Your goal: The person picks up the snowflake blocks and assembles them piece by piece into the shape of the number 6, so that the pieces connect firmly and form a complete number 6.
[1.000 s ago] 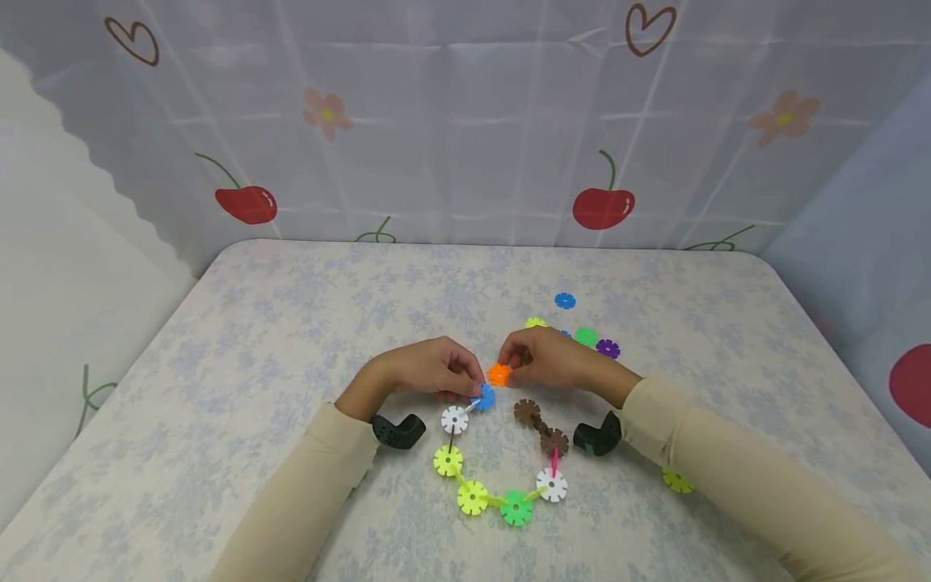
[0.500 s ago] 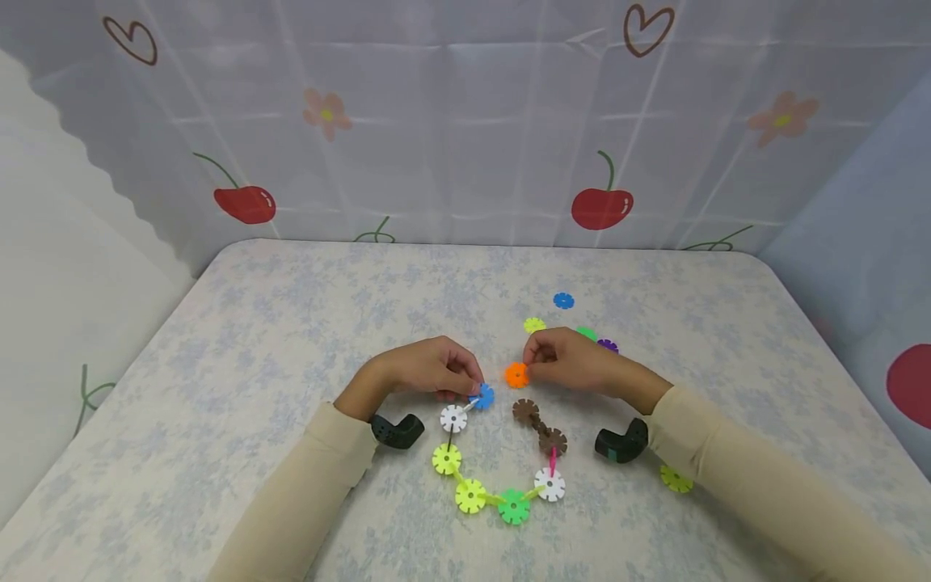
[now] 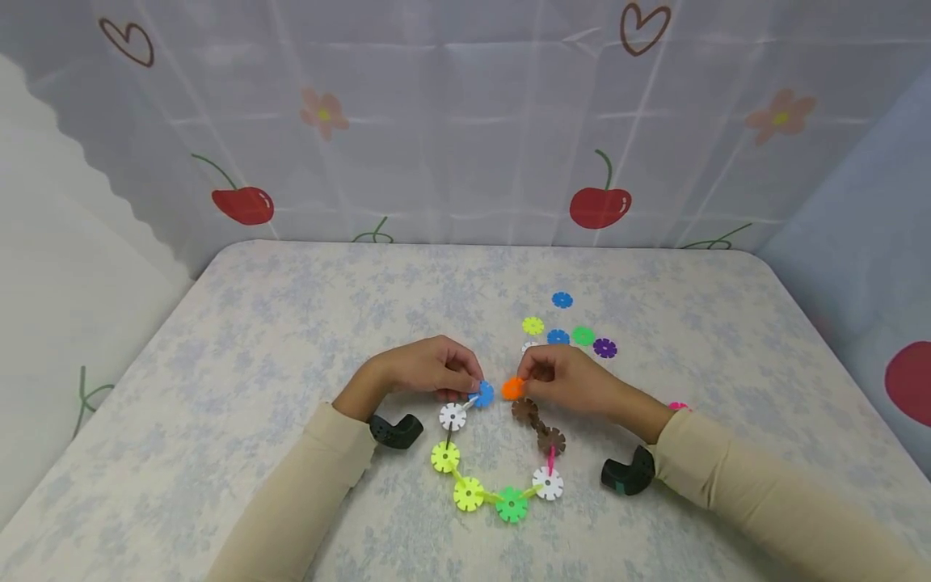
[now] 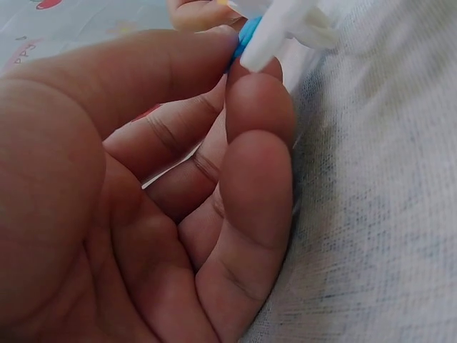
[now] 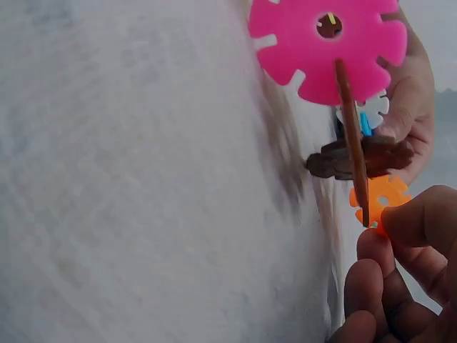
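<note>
My left hand (image 3: 436, 372) pinches a blue notched disc (image 3: 483, 394) at one end of a chain of interlocking plastic discs. In the left wrist view, thumb and fingertip hold the blue disc (image 4: 246, 39), with a white disc (image 4: 282, 32) slotted beside it. An orange disc (image 3: 512, 389) is pinched by my right hand (image 3: 570, 380), right at the brown disc (image 3: 524, 410) that ends the chain's other side. Between the ends, the U-shaped chain includes a green disc (image 3: 512, 505) and a pink disc (image 5: 314, 57).
Beyond the right hand lie loose discs: blue (image 3: 562, 300), yellow (image 3: 533, 325), green (image 3: 583, 335) and purple (image 3: 605, 347). A pink one (image 3: 678, 406) peeks out by the right sleeve. Black wrist devices (image 3: 396, 432) sit under both wrists. A printed curtain (image 3: 436, 121) stands behind the table.
My right hand has drawn the orange disc away from the blue one, first rightward, then nearer to me, up to the brown disc. The left hand keeps its place.
</note>
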`<state>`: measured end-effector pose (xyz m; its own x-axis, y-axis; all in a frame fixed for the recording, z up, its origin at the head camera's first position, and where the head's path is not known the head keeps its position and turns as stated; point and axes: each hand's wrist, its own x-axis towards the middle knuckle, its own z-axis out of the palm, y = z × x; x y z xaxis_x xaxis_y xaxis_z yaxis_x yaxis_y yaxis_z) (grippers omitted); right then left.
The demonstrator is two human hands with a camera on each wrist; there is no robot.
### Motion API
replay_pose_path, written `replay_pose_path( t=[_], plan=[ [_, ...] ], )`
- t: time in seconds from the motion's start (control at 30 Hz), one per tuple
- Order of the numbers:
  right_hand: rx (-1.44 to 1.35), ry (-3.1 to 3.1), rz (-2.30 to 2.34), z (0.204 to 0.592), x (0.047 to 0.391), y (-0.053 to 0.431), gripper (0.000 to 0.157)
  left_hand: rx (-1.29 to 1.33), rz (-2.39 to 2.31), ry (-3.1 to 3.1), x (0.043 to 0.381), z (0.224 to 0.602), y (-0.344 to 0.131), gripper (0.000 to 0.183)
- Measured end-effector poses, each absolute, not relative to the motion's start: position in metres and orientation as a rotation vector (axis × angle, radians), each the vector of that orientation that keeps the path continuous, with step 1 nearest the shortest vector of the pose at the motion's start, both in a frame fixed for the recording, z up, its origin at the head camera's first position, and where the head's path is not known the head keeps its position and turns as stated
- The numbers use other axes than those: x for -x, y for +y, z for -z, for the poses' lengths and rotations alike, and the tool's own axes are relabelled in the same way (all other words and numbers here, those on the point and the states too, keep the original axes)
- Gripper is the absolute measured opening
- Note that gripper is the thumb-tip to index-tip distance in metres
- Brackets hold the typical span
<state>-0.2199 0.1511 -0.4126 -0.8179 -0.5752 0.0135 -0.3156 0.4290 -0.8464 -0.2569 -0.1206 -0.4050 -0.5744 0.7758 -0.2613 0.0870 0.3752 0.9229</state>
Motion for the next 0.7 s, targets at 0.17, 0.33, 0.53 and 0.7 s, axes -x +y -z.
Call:
replay_pose_path(
  t=[0.17,0.33,0.53,0.7],
  plan=[
    [0.772,2.406,1.350,0.411,0.215,0.147,0.010,-0.752,-1.251,1.911,0.257,0.407,-0.121,0.009],
    [0.775,2.447,1.321,0.406,0.212,0.142,0.010,-0.754,-1.251,1.909,0.258,0.408,-0.121,0.010],
    [0.773,2.489,1.281,0.403,0.210,0.141,0.011,-0.766,-1.263,1.904,0.258,0.408,-0.122,0.011],
    [0.757,2.502,1.282,0.405,0.209,0.140,0.012,-0.776,-1.272,1.902,0.257,0.407,-0.122,0.011]
  ],
)
